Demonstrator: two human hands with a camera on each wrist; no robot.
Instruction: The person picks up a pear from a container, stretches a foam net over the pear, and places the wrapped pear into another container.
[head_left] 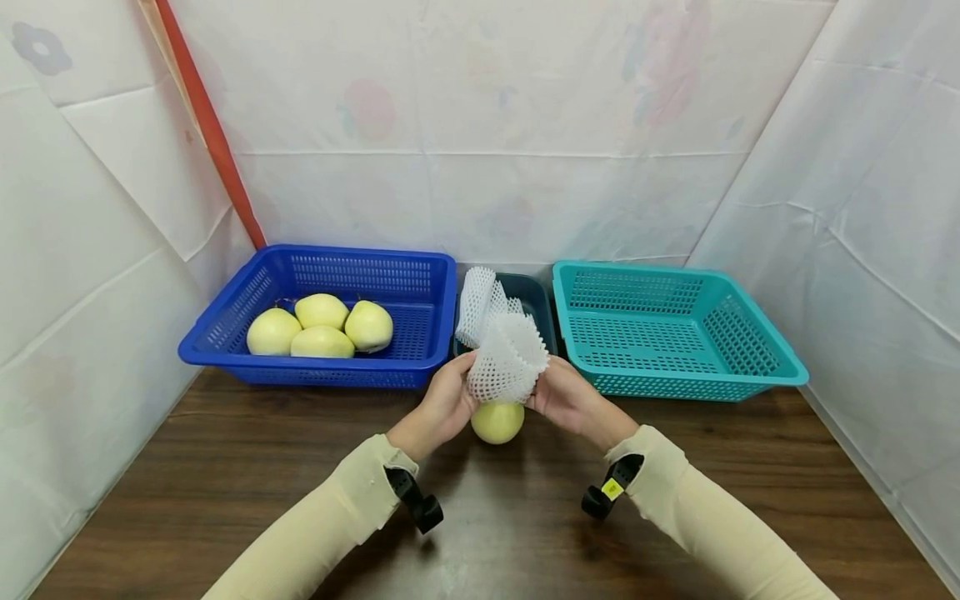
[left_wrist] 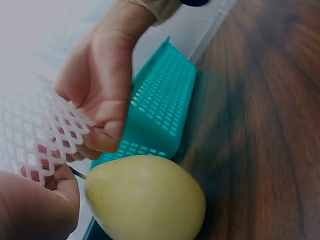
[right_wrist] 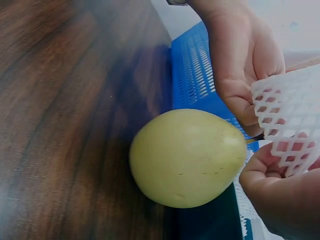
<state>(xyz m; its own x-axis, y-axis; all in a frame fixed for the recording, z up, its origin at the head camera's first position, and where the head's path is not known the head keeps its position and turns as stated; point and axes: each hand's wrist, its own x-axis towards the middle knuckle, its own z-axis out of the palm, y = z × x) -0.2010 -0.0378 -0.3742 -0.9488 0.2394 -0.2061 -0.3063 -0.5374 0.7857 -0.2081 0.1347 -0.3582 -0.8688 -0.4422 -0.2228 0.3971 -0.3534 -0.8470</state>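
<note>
Both hands hold a white foam net sleeve (head_left: 506, 360) by its lower edge, just over a pale yellow pear (head_left: 498, 422). My left hand (head_left: 444, 406) pinches the left side of the net. On the other side my right hand (head_left: 570, 400) pinches it too, with fingers and thumb at the rim. The pear stands on the dark wooden table, and its stem points at the net's opening. In the right wrist view the stem tip meets the edge of the mesh, and the whole pear (right_wrist: 187, 159) lies outside it.
A blue basket (head_left: 442, 333) at left holds several pears (head_left: 322, 342). Behind the hands, a small dark bin (head_left: 534, 293) contains more foam nets (head_left: 476, 304). At right stands a teal basket (head_left: 637, 332). White sheeting (head_left: 480, 200) hangs around the table (head_left: 225, 467).
</note>
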